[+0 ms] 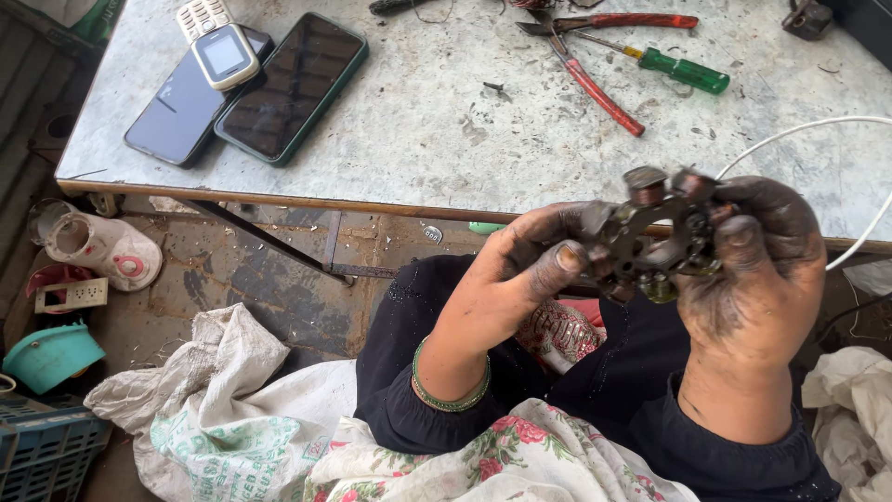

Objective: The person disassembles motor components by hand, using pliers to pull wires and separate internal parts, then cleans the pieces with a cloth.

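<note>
Mostly the upper half of the frame is filled by a grey metal table, flat, scratched and dusty. Below it, in the lower left, lie crumpled white sacks of woven cloth. On the table, upper left, rest two dark smartphones with smooth glass, and a small keypad phone on top of one. At the upper right lie red-handled pliers and a green screwdriver.

Right of centre, both hands grasp one greasy metal part, round, with small copper coils on its ring. The left hand pinches its left edge with thumb and fingers; the right hand is wrapped around its right side. Both are black with oil. A thin white wire curves behind them.

I think the oily skin can make the part slip and fall to the dirty floor. Also the thin coils could bend or tear if the fingers press too hard.
</note>
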